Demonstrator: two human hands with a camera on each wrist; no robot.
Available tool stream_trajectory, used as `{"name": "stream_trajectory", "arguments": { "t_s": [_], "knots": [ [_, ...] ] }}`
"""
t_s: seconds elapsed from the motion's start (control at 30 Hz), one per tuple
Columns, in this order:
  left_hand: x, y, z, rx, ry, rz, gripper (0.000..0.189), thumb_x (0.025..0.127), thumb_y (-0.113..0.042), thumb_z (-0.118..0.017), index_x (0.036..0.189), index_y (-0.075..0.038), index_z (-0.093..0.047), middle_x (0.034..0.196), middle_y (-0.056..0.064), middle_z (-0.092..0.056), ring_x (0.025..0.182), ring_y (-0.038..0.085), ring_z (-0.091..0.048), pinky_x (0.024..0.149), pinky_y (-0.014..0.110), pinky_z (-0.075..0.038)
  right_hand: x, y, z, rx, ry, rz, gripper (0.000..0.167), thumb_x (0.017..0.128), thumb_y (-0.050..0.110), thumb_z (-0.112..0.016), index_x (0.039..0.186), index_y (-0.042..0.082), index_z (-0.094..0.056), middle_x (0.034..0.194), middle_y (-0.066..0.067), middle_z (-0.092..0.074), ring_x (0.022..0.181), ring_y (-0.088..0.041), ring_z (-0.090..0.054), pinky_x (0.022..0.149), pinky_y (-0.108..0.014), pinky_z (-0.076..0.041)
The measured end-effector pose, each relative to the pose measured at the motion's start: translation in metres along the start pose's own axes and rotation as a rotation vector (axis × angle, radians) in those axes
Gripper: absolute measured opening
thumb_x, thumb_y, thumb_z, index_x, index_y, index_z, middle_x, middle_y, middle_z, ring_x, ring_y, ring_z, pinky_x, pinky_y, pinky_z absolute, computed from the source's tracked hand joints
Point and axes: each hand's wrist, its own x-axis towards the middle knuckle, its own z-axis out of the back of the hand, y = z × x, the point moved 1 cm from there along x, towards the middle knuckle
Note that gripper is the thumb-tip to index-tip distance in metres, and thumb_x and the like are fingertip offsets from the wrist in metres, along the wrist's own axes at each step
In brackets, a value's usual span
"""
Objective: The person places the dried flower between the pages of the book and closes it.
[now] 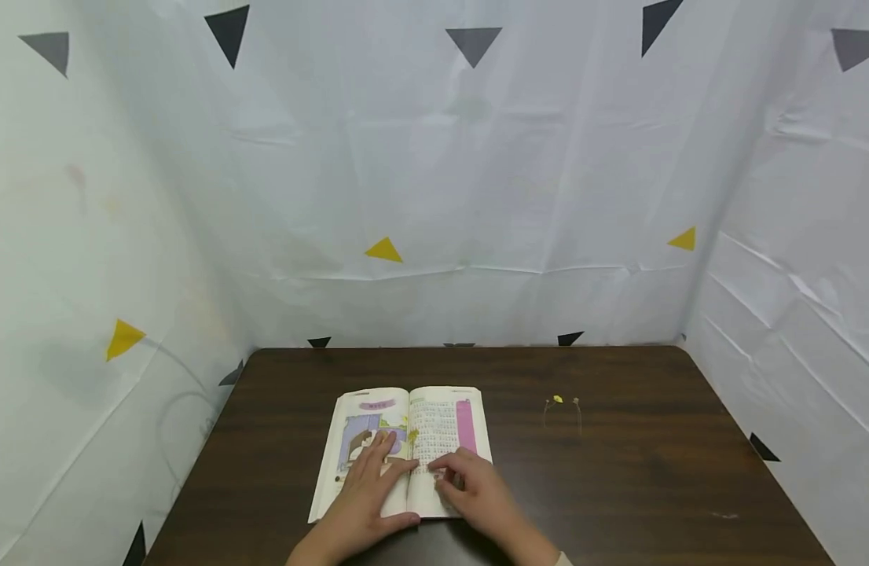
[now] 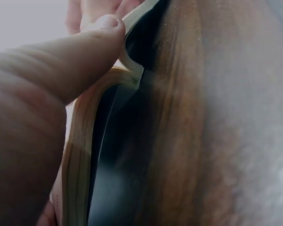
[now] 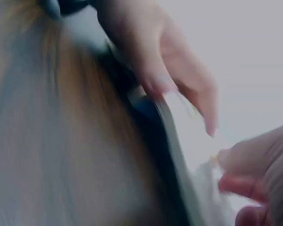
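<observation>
Left hand [image 1: 364,495] on book [image 1: 434,428]; tabletop flowers [image 1: 558,399] only in head view

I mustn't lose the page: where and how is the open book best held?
Probably by its left and right edges, toward the top, coming in from both sides: the book lies open and flat, pages spread both ways, and the left hand and right hand cover part of its lower half.

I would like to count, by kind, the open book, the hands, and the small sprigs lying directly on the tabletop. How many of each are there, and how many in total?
Open book: 1
Hands: 2 (left hand, right hand)
Sprigs: 2 (left sprig, right sprig)
Total: 5
</observation>
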Motion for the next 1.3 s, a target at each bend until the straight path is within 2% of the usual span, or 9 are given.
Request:
{"name": "stream_trajectory", "arguments": {
  "t_s": [0.07, 0.17, 0.27, 0.33, 0.5, 0.73, 1.0, 1.17, 1.3],
  "knots": [
    [0.000, -0.001, -0.001, -0.007, 0.006, -0.005, 0.080, 0.089, -0.065, -0.082, 0.156, -0.029, -0.058, 0.180, 0.020, -0.026, 0.169, 0.045, -0.017, 0.130, 0.070, -0.025, -0.007, -0.004, 0.016, -0.076, 0.029, -0.039, 0.031, 0.091, 0.019, -0.089, 0.121, 0.022, -0.080, 0.090, 0.006, -0.063, 0.071, 0.001, -0.049, 0.062, -0.019, -0.042],
    [0.000, -0.002, -0.002, -0.011, -0.003, -0.010, 0.080, 0.088, -0.063, -0.084, 0.155, -0.028, -0.059, 0.179, 0.021, -0.028, 0.169, 0.046, -0.018, 0.129, 0.069, -0.024, -0.018, -0.012, 0.039, -0.161, 0.119, -0.126, 0.044, 0.089, 0.034, -0.091, 0.130, 0.029, -0.078, 0.092, 0.005, -0.058, 0.071, 0.000, -0.046, 0.060, -0.021, -0.039],
    [0.000, -0.002, -0.002, 0.000, -0.024, -0.017, 0.078, 0.086, -0.061, -0.086, 0.153, -0.029, -0.061, 0.178, 0.022, -0.031, 0.168, 0.047, -0.021, 0.129, 0.069, -0.025, -0.028, -0.020, 0.054, -0.178, 0.196, -0.201, 0.054, 0.089, 0.042, -0.090, 0.139, 0.035, -0.074, 0.090, 0.007, -0.053, 0.070, -0.002, -0.045, 0.060, -0.023, -0.039],
    [0.001, -0.001, -0.003, 0.012, -0.031, -0.025, 0.077, 0.087, -0.061, -0.085, 0.154, -0.032, -0.062, 0.177, 0.021, -0.033, 0.167, 0.047, -0.023, 0.128, 0.070, -0.026, -0.035, -0.026, 0.059, -0.184, 0.209, -0.233, 0.056, 0.089, 0.044, -0.089, 0.142, 0.038, -0.072, 0.086, 0.009, -0.051, 0.068, -0.003, -0.044, 0.060, -0.024, -0.038],
    [0.002, 0.000, -0.006, 0.034, -0.006, -0.038, 0.074, 0.090, -0.065, -0.080, 0.156, -0.042, -0.058, 0.178, 0.017, -0.033, 0.166, 0.050, -0.021, 0.125, 0.075, -0.026, -0.047, -0.039, 0.059, -0.162, 0.162, -0.253, 0.053, 0.090, 0.046, -0.089, 0.140, 0.043, -0.073, 0.083, 0.014, -0.053, 0.067, -0.001, -0.045, 0.059, -0.022, -0.036],
    [0.000, 0.001, -0.006, 0.039, -0.030, -0.037, 0.070, 0.090, -0.062, -0.082, 0.154, -0.048, -0.059, 0.178, 0.019, -0.032, 0.164, 0.055, -0.022, 0.122, 0.080, -0.025, -0.045, -0.043, 0.058, -0.069, 0.103, -0.207, 0.043, 0.092, 0.037, -0.088, 0.134, 0.038, -0.078, 0.084, 0.012, -0.059, 0.070, 0.001, -0.048, 0.062, -0.021, -0.039],
    [0.000, -0.001, -0.008, -0.003, 0.047, -0.006, 0.067, 0.093, -0.065, -0.077, 0.155, -0.051, -0.056, 0.182, 0.016, -0.023, 0.167, 0.053, -0.012, 0.122, 0.084, -0.022, -0.050, -0.043, 0.056, -0.139, 0.066, -0.219, 0.043, 0.092, 0.039, -0.088, 0.133, 0.039, -0.078, 0.082, 0.017, -0.056, 0.067, 0.002, -0.046, 0.060, -0.020, -0.037],
    [-0.001, -0.001, -0.007, 0.005, 0.035, -0.006, 0.068, 0.092, -0.063, -0.079, 0.155, -0.051, -0.057, 0.182, 0.015, -0.025, 0.167, 0.052, -0.014, 0.123, 0.083, -0.023, -0.051, -0.041, 0.048, -0.177, -0.023, -0.214, 0.057, 0.089, 0.041, -0.091, 0.141, 0.028, -0.072, 0.079, 0.019, -0.056, 0.064, 0.005, -0.045, 0.060, -0.019, -0.038],
    [0.001, -0.001, -0.006, 0.027, 0.008, -0.022, 0.067, 0.091, -0.062, -0.080, 0.154, -0.049, -0.058, 0.180, 0.016, -0.029, 0.166, 0.053, -0.018, 0.121, 0.082, -0.025, -0.050, -0.040, 0.043, -0.198, -0.072, -0.210, 0.050, 0.088, 0.042, -0.091, 0.132, 0.025, -0.074, 0.080, 0.020, -0.056, 0.063, 0.006, -0.043, 0.060, -0.018, -0.037]
  ]
}}
